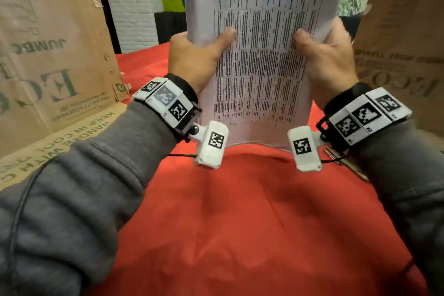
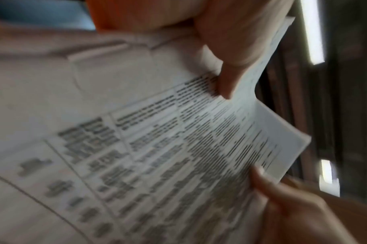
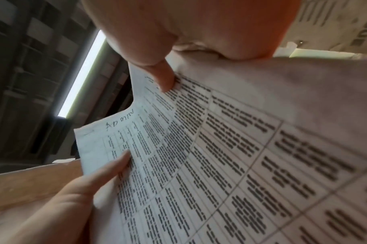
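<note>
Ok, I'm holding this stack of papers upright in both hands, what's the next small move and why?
Probably tap the stack down on the red cloth to square it. The left hand and right hand grip its sides, it stands upright over the cloth, and its lower edge looks wavy, with sheets slightly offset.

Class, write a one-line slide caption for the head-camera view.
Left hand and right hand grip a stack of printed sheets upright over a red cloth, cardboard boxes on either side.

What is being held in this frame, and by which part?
A sheaf of printed sheets, upright: the left hand grips its left edge, the right hand its right edge, thumbs on the front page.
</note>
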Action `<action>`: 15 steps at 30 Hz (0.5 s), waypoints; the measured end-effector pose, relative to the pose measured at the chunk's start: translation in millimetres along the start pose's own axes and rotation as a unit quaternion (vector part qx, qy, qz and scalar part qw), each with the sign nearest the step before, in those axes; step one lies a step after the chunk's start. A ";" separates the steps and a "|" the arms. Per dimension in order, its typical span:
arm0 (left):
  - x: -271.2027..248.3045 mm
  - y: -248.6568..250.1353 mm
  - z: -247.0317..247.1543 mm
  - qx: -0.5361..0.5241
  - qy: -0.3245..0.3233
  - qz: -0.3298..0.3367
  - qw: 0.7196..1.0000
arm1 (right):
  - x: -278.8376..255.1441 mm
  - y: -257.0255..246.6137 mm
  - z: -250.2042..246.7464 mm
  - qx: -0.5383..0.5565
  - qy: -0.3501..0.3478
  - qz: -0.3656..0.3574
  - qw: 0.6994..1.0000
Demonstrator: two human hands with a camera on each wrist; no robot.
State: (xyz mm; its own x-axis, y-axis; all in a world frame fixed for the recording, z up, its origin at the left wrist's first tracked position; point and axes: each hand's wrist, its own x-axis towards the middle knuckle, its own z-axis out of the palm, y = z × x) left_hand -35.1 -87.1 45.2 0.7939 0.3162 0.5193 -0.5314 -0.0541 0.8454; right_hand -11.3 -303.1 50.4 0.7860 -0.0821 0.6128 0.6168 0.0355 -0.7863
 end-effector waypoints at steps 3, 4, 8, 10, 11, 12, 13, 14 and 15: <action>-4.2 -16.9 -7.6 -0.084 -0.023 -0.082 0.993 | -7.0 14.6 -7.3 0.028 -0.010 0.067 0.997; -9.1 -25.1 -9.7 -0.097 -0.043 -0.111 0.988 | -12.5 21.0 -8.5 0.029 -0.013 0.081 0.996; -15.7 -38.6 -1.4 -0.037 -0.041 -0.092 0.994 | -19.5 31.3 -4.0 -0.007 0.004 0.072 0.997; -9.2 -33.2 2.1 -0.050 -0.016 -0.073 0.996 | -17.1 21.3 -1.0 -0.018 0.004 0.043 0.999; -5.8 -31.0 1.6 -0.065 -0.011 -0.069 0.995 | -16.3 15.2 -1.0 -0.014 0.004 0.035 0.999; -4.4 -30.2 0.4 -0.080 -0.015 -0.070 0.994 | -15.1 13.1 -2.7 0.000 0.002 0.038 0.999; -5.9 -32.1 -1.5 -0.091 -0.028 -0.078 0.992 | -15.7 13.9 -4.6 0.013 -0.002 0.048 0.999; -9.8 -36.9 -3.1 -0.097 -0.042 -0.093 0.990 | -19.3 15.6 -5.3 0.019 -0.005 0.062 0.998; -16.8 -41.7 -4.0 -0.098 -0.055 -0.112 0.987 | -23.4 20.1 -6.4 0.017 -0.004 0.074 0.997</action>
State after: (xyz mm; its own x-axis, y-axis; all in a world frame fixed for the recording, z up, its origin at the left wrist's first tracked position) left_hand -27.4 -86.4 0.7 0.9195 0.1940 0.3418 -0.3775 0.1936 0.9056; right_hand -17.6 -306.9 19.7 0.8689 -0.0660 0.4906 0.4947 0.0813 -0.8653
